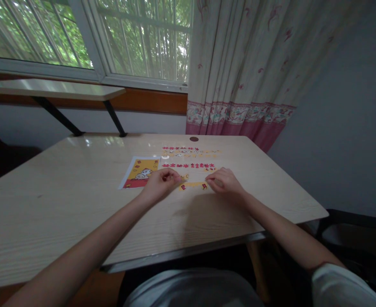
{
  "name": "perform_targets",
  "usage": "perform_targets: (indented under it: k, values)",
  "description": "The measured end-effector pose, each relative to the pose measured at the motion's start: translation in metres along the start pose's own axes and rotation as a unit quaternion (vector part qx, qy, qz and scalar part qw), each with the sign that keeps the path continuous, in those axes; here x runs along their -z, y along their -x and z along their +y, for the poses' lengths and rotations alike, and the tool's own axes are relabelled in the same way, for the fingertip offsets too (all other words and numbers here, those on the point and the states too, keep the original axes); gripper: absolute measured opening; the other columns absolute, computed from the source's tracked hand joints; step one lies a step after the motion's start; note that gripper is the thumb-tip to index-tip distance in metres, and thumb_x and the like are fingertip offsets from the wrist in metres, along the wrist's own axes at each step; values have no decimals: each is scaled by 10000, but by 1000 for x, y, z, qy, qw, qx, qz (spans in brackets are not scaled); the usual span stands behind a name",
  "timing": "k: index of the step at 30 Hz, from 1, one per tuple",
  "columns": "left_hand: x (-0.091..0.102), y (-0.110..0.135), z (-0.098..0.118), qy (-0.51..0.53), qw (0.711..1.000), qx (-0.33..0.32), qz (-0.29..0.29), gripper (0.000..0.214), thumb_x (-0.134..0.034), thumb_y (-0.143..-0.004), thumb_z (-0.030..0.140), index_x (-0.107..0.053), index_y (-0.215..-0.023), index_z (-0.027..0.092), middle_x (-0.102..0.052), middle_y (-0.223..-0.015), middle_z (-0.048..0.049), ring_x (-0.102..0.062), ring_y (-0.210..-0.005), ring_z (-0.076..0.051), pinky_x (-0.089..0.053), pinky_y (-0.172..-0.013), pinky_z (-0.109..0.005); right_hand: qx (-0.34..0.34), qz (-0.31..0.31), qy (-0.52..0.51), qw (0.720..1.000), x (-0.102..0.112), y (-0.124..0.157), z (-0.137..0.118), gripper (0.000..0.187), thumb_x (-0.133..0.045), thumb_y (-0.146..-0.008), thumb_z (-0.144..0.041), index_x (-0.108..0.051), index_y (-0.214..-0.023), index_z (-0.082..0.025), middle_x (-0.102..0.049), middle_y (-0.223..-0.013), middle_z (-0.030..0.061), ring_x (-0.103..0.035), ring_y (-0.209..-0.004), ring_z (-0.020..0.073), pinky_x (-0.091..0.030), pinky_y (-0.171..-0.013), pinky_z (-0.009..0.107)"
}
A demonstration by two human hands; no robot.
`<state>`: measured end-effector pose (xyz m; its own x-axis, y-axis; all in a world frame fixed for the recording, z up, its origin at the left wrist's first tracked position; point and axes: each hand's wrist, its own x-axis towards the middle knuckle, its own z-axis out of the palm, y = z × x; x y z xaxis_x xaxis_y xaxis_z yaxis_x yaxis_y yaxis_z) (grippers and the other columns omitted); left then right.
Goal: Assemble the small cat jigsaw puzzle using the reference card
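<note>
Markings on the yellow jigsaw strip (194,184) were too small to read. The strip lay on the table (62,213) between the hands, its long axis left to right. Far of it ran red jigsaw pieces (186,166); left, the left hand (160,181) partly hid the cat picture sheet (136,173). That hand's and the right hand's (225,181) fingers were pinched, grip unclear.

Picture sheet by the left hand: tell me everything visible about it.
The picture sheet looks like paper: white margins, a yellow upper part with small motifs, red below, and a white, cat-like figure. It lies flat, face up, on the table, left of the rows of small pieces. The left hand overlaps its lower right in view; contact is unclear.
</note>
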<state>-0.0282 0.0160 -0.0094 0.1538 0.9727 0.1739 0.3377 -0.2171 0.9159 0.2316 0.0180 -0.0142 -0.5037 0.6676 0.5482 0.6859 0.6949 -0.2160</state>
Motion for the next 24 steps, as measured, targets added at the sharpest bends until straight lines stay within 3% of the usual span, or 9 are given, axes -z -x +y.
perform_targets:
  k: [4, 8, 17, 24]
  values:
    - [-13, 5, 7, 149, 987, 56, -5, 204, -704, -625, 344, -616, -689, 171, -631, -641, -13, -546, -572, -120, -399, -531, -252, 53, 39, 23, 998, -5, -4, -22, 167, -538, -871, -292, -681, -895, -210, -693, -814, 29, -576, -780, 163, -353, -731, 312]
    - [-16, 8, 10, 219, 971, 93, -14, 209, -737, -584, 305, -620, -671, 155, -654, -654, -28, -581, -588, -131, -443, -554, -262, 74, 72, 32, 994, -10, -10, -38, 233, -537, -876, -388, -678, -952, -219, -686, -796, 34, -569, -770, 166, -349, -728, 312]
    - [-21, 13, 13, 257, 957, 123, -52, 200, -766, -544, 262, -616, -610, 147, -633, -575, -8, -562, -540, -110, -449, -558, -254, 78, 102, 30, 991, -18, -12, -40, 218, -555, -873, -403, -686, -956, -249, -681, -769, 23, -568, -750, 160, -349, -727, 314]
    - [-22, 14, 13, 260, 956, 116, -68, 191, -764, -542, 259, -625, -607, 146, -641, -595, -14, -556, -555, -109, -447, -589, -262, 67, 89, 40, 993, -18, -9, -40, 181, -562, -868, -368, -688, -948, -267, -670, -794, 19, -561, -764, 160, -344, -754, 320]
